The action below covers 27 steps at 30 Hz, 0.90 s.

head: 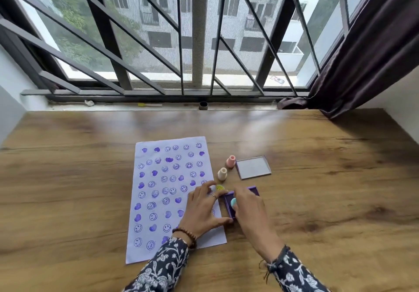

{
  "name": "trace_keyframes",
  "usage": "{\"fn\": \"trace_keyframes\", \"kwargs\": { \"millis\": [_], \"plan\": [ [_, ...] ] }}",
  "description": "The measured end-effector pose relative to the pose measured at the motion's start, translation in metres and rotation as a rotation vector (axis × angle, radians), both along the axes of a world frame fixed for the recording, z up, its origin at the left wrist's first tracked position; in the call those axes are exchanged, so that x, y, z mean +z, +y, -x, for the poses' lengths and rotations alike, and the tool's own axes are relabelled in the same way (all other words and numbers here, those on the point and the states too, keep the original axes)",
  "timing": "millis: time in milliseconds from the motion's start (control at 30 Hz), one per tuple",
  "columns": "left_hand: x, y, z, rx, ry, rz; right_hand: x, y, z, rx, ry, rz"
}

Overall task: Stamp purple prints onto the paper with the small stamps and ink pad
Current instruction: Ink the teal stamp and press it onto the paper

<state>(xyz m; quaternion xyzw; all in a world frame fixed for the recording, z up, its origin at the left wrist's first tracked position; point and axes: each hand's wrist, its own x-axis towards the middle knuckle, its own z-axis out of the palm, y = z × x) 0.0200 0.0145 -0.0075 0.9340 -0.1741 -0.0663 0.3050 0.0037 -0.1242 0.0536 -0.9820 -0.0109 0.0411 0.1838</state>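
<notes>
A white paper [158, 192] covered with several purple smiley and heart prints lies on the wooden table. To its right sits the purple ink pad [229, 203]. My right hand [249, 210] holds a small teal stamp [233, 201] down on the pad. My left hand [204, 208] rests spread over the paper's right edge, with thumb and fingers touching the pad's left side. A yellow stamp [219, 187] lies on its side just beyond my left fingers. A cream stamp [222, 174] and a pink stamp [231, 161] stand upright further back.
The ink pad's lid [253, 167] lies open side up behind the pad, next to the pink stamp. The table [340, 189] butts against a barred window sill. A dark curtain [362, 65] hangs at the right.
</notes>
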Motion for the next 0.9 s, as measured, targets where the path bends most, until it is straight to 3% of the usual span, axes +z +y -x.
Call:
{"fn": "trace_keyframes", "kwargs": {
  "millis": [133,267,400,700,900],
  "plan": [
    [0.012,0.020,-0.003,-0.007,0.063,0.092,0.001,-0.009,0.011,-0.159,0.001,-0.212],
    [0.021,0.072,-0.001,-0.007,0.019,0.074,0.005,0.011,0.037,-0.401,-0.133,-0.509],
    [0.024,0.118,0.006,-0.008,-0.039,0.057,-0.006,0.063,0.075,-0.397,-0.123,-0.660],
    [0.010,0.138,0.022,-0.078,0.053,-0.018,-0.013,0.125,0.111,-0.293,-0.250,-0.139],
    [0.006,0.139,0.022,-0.068,0.090,0.002,-0.014,0.126,0.114,-0.339,-0.153,-0.103]
  ]
}}
